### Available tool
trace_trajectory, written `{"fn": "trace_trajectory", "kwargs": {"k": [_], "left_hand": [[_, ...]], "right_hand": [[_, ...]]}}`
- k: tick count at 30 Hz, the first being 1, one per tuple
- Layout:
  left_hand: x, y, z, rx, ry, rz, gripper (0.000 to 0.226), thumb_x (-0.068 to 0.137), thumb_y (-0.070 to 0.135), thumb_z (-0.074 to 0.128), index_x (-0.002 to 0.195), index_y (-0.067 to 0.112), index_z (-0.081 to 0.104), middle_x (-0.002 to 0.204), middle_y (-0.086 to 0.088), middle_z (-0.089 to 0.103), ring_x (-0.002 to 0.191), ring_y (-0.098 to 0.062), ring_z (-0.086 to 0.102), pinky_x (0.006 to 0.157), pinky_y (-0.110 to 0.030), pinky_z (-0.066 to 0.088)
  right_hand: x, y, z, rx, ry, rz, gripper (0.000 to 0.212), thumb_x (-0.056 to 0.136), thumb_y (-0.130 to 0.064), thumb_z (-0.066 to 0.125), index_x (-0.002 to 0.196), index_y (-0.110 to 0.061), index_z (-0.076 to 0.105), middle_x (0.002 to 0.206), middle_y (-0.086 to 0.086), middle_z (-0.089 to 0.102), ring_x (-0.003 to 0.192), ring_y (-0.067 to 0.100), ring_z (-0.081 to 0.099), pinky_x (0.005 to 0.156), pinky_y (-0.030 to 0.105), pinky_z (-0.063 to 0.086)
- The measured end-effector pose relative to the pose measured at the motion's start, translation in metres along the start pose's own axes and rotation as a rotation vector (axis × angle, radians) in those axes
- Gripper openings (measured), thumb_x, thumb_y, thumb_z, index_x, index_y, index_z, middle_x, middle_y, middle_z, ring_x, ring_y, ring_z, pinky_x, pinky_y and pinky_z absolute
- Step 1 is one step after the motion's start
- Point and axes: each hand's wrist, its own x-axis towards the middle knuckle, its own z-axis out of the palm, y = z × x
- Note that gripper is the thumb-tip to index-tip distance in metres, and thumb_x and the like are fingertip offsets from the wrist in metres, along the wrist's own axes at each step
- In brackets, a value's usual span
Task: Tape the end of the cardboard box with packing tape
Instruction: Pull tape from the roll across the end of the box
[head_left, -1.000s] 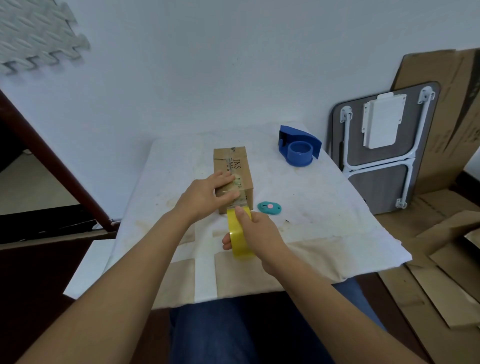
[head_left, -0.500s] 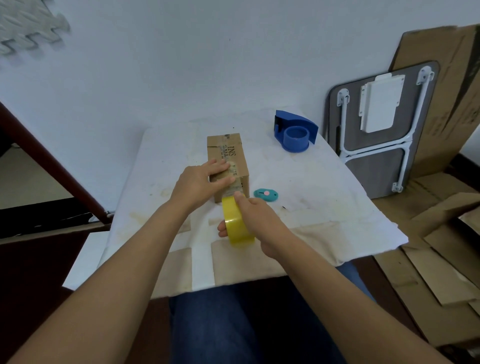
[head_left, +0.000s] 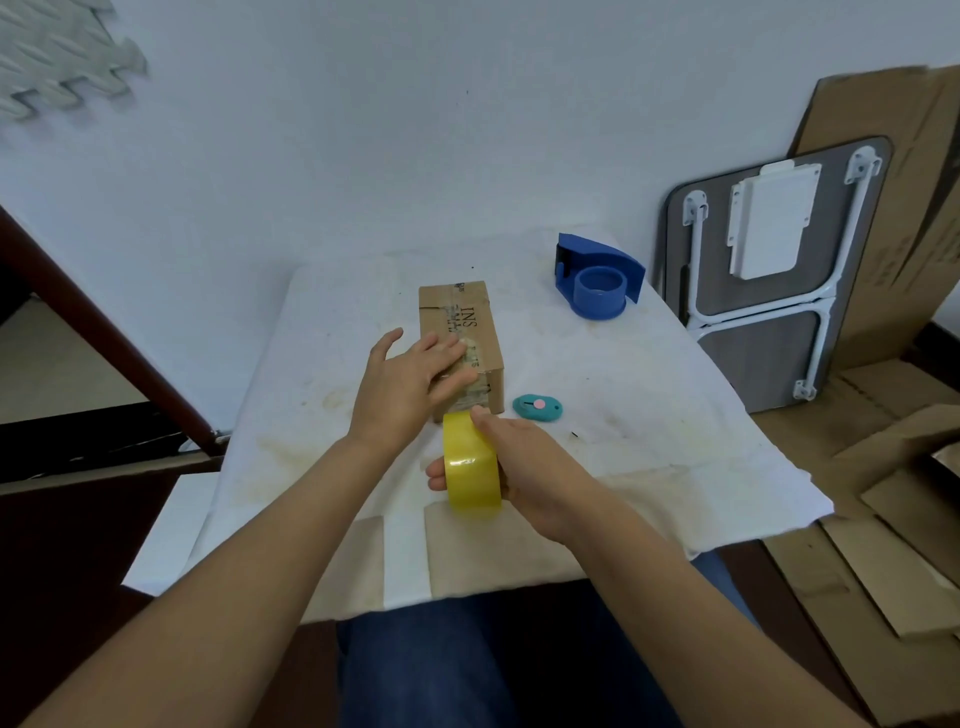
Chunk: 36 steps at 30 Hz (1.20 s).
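The cardboard box (head_left: 461, 343), light yet stiff, is lying at frame centre on the tabletop (head_left: 623, 415), being pressed flat by the released left hand (head_left: 410, 387); the right hand (head_left: 524, 467) grip is grasping the tape roll (head_left: 471, 465), best held through its core

One box (head_left: 460, 332), one tape roll (head_left: 471, 465), one dispenser (head_left: 597, 283), one cutter (head_left: 537, 406).

Blue tape dispenser (head_left: 597, 283) sits at the far right of the cloth-covered worktop (head_left: 649, 415). A small teal cutter (head_left: 537, 406) lies nearer. Off right, a folded table (head_left: 769, 291) leans on the wall, flattened cardboard sheets (head_left: 883, 519) around it. Grey foam mat (head_left: 57, 57) top left.
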Motion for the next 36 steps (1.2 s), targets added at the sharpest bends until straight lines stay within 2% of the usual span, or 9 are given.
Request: {"fn": "trace_trajectory", "kwargs": {"k": [5, 9, 13, 15, 17, 21, 24, 28, 36], "left_hand": [[-0.005, -0.009, 0.003, 0.162, -0.019, 0.117, 0.053, 0.094, 0.048, 0.048, 0.140, 0.022, 0.050, 0.146, 0.002, 0.051, 0.139, -0.018, 0.041, 0.116, -0.044, 0.015], [-0.002, -0.010, 0.003, 0.191, 0.001, 0.122, 0.051, 0.093, 0.046, 0.053, 0.139, 0.024, 0.052, 0.145, 0.004, 0.051, 0.138, -0.016, 0.044, 0.114, -0.042, 0.018], [0.000, -0.013, 0.004, 0.192, 0.001, 0.117, 0.052, 0.092, 0.048, 0.054, 0.139, 0.026, 0.052, 0.145, 0.006, 0.051, 0.137, -0.013, 0.044, 0.114, -0.040, 0.019], [0.000, -0.012, 0.005, 0.187, 0.011, 0.115, 0.052, 0.091, 0.048, 0.056, 0.138, 0.026, 0.053, 0.144, 0.006, 0.052, 0.136, -0.012, 0.045, 0.113, -0.039, 0.019], [0.000, -0.012, 0.005, 0.188, 0.019, 0.116, 0.052, 0.090, 0.048, 0.057, 0.138, 0.027, 0.053, 0.143, 0.007, 0.053, 0.136, -0.011, 0.045, 0.113, -0.037, 0.017], [0.001, -0.016, 0.005, 0.179, 0.020, 0.141, 0.053, 0.089, 0.048, 0.058, 0.137, 0.026, 0.054, 0.141, 0.006, 0.055, 0.134, -0.012, 0.047, 0.113, -0.038, 0.018], [0.003, -0.018, 0.005, 0.159, 0.022, 0.153, 0.054, 0.089, 0.053, 0.052, 0.135, 0.025, 0.057, 0.137, 0.006, 0.059, 0.132, -0.012, 0.050, 0.113, -0.038, 0.019], [0.002, -0.019, 0.007, 0.156, 0.040, 0.167, 0.062, 0.086, 0.058, 0.037, 0.132, 0.023, 0.060, 0.134, 0.005, 0.062, 0.129, -0.015, 0.054, 0.112, -0.039, 0.021], [0.004, -0.022, 0.004, 0.099, 0.026, 0.210, 0.058, 0.087, 0.054, 0.047, 0.134, 0.021, 0.058, 0.137, 0.002, 0.059, 0.131, -0.016, 0.051, 0.115, -0.044, 0.019]], "right_hand": [[0.008, 0.005, -0.002, -0.049, 0.097, -0.076, 0.035, 0.098, -0.040, 0.042, 0.108, -0.014, 0.064, 0.098, 0.016, 0.076, 0.094, 0.031, 0.073, 0.095, 0.042, 0.053], [0.013, 0.006, 0.000, -0.203, 0.189, -0.060, 0.058, 0.069, -0.069, 0.050, 0.100, -0.022, 0.066, 0.106, 0.014, 0.071, 0.105, 0.031, 0.066, 0.099, 0.051, 0.049], [0.014, 0.002, -0.012, -0.385, 0.280, -0.134, 0.048, 0.092, -0.055, 0.044, 0.098, -0.010, 0.061, 0.104, 0.015, 0.067, 0.100, 0.029, 0.065, 0.092, 0.049, 0.052], [0.022, -0.004, -0.023, -0.504, 0.407, -0.252, 0.036, 0.094, -0.047, 0.046, 0.098, -0.013, 0.059, 0.101, 0.007, 0.067, 0.094, 0.024, 0.064, 0.087, 0.042, 0.053], [0.034, -0.012, -0.031, -0.572, 0.474, -0.371, 0.022, 0.093, -0.035, 0.056, 0.107, -0.019, 0.057, 0.113, 0.002, 0.059, 0.097, 0.017, 0.060, 0.084, 0.034, 0.052], [0.063, -0.030, -0.046, -0.787, 0.259, -0.550, 0.047, 0.082, -0.018, 0.070, 0.125, -0.027, 0.055, 0.138, -0.001, 0.043, 0.118, 0.013, 0.045, 0.104, 0.036, 0.042], [0.081, -0.035, -0.048, -1.072, 0.139, -0.639, 0.053, 0.080, -0.024, 0.073, 0.129, -0.028, 0.054, 0.144, 0.001, 0.045, 0.134, 0.023, 0.036, 0.113, 0.039, 0.030], [0.086, -0.037, -0.054, -1.177, 0.141, -0.681, 0.052, 0.083, -0.031, 0.070, 0.131, -0.031, 0.049, 0.135, -0.009, 0.053, 0.133, 0.018, 0.035, 0.102, 0.041, 0.041], [0.093, -0.031, -0.064, -1.197, 0.139, -0.744, 0.050, 0.084, -0.034, 0.069, 0.129, -0.031, 0.049, 0.131, -0.009, 0.053, 0.121, 0.016, 0.045, 0.094, 0.037, 0.046]]}}
